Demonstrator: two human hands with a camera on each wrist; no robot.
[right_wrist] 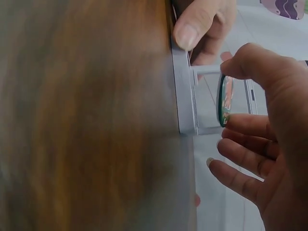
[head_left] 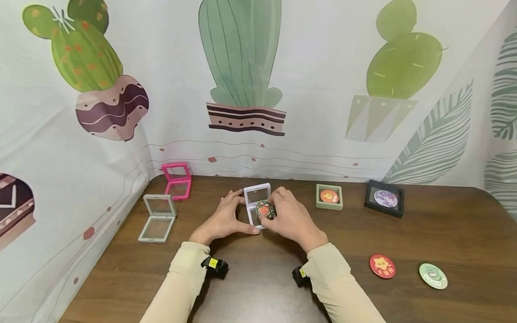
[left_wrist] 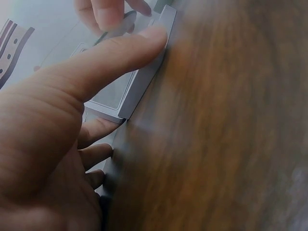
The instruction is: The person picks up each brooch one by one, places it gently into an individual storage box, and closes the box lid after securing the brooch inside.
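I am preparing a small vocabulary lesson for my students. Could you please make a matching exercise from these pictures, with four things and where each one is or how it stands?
Things:
1. Pink frame
2. Dark green badge
3. Black frame
4. Red star badge

Places and states:
A. Has a purple badge inside
B. Lies flat on the table, near a light green badge
C. Held by the right hand
D. Stands open at the back left of the table

Right pairs: 1-D, 2-C, 3-A, 4-B
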